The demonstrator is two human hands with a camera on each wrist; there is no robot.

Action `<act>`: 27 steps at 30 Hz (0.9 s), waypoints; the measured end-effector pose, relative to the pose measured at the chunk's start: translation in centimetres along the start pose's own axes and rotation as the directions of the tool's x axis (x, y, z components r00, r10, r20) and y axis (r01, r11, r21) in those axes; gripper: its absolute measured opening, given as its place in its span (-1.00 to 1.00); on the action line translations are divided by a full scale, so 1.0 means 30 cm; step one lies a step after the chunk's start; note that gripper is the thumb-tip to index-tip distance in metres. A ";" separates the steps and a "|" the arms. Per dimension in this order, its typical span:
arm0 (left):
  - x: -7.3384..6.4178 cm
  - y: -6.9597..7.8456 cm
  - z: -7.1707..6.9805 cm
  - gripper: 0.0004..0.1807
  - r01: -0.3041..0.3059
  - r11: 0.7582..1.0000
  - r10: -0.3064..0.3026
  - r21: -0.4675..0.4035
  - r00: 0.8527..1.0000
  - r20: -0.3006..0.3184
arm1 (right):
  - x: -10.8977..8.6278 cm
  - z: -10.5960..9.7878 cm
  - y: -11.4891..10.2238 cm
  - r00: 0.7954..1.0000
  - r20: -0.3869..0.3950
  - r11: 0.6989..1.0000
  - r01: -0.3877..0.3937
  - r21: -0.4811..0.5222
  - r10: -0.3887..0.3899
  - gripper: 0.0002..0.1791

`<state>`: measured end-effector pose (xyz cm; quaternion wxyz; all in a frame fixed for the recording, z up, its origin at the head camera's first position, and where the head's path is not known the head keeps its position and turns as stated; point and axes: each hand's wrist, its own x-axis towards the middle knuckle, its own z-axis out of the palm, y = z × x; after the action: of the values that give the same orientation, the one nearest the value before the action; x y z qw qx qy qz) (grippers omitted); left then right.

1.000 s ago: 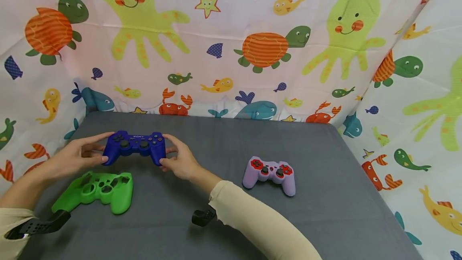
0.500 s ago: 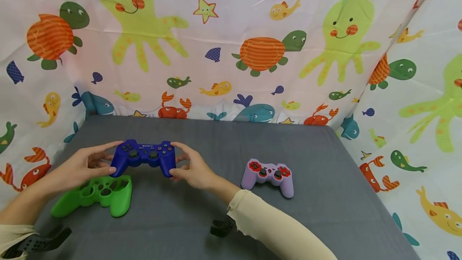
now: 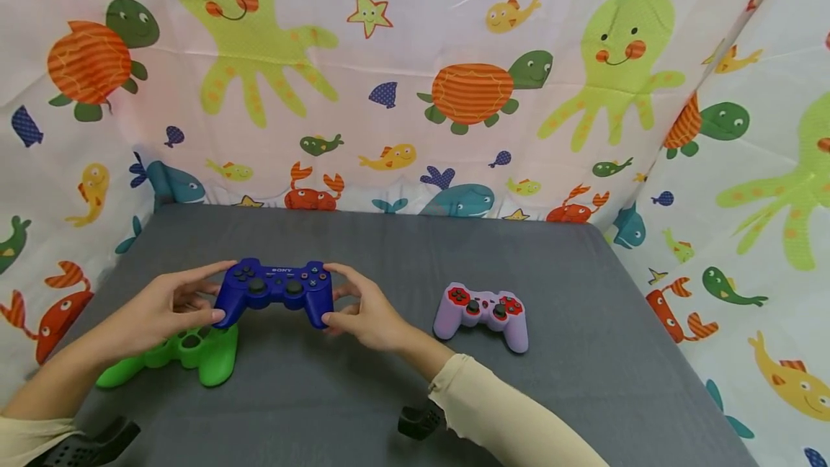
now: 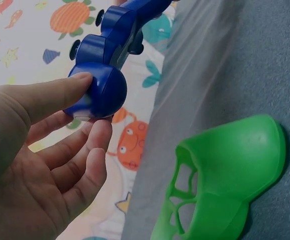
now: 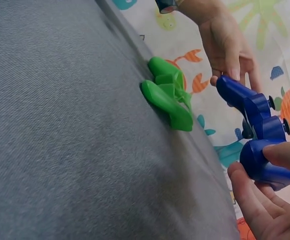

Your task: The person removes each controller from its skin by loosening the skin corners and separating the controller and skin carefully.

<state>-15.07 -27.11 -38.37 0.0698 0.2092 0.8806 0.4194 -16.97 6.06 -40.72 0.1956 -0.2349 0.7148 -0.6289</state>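
A blue Sony game controller (image 3: 275, 287) is held up above the table between both hands, its buttons and thumbsticks facing up toward the head camera. My left hand (image 3: 170, 308) pinches its left end, thumb on the grip and index finger at the top corner. At the other end, my right hand (image 3: 371, 310) pinches the right grip the same way. Below and behind the left hand in the head view, a green silicone controller cover (image 3: 206, 359) lies on the table, partly hidden. The left wrist view shows this cover (image 4: 225, 170) hollow, with cut-out holes.
A lilac controller with red button areas (image 3: 481, 314) lies on the grey table (image 3: 583, 380), right of the right hand. A curtain (image 3: 415, 92) printed with sea animals stands behind the table and along its sides. Black wrist cameras hang under both forearms.
Both hands have carried the blue controller to the right and somewhat nearer. It now overlaps the top of the green cover in the head view. The lilac controller stays put.
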 end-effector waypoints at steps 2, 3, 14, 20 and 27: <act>-0.004 0.003 0.008 -0.25 -0.014 1.000 0.014 -0.001 1.000 -0.003 | -0.008 -0.004 0.002 1.000 0.005 1.000 0.002 -0.002 -0.002 -0.16; -0.005 0.003 0.010 -0.25 -0.024 1.000 0.024 0.001 1.000 -0.003 | -0.012 -0.005 0.003 1.000 0.010 1.000 0.002 -0.004 -0.002 -0.16; -0.018 0.023 0.054 -0.28 -0.005 0.999 0.005 0.036 1.000 0.006 | -0.052 -0.016 0.020 0.999 0.032 0.999 -0.029 -0.025 0.029 -0.16; -0.024 0.036 0.086 -0.26 0.008 1.000 -0.009 0.029 1.000 0.030 | -0.079 -0.030 0.037 0.998 0.050 0.998 -0.029 -0.054 0.032 -0.17; -0.033 0.032 0.110 -0.23 0.017 0.999 -0.018 0.032 0.998 0.054 | -0.100 -0.034 0.059 0.997 0.057 0.996 -0.043 -0.082 0.048 -0.18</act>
<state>-12.88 -24.64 -39.80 0.0940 0.2139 0.8867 0.3989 -15.28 8.80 -42.38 0.2210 -0.2447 0.7388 -0.5878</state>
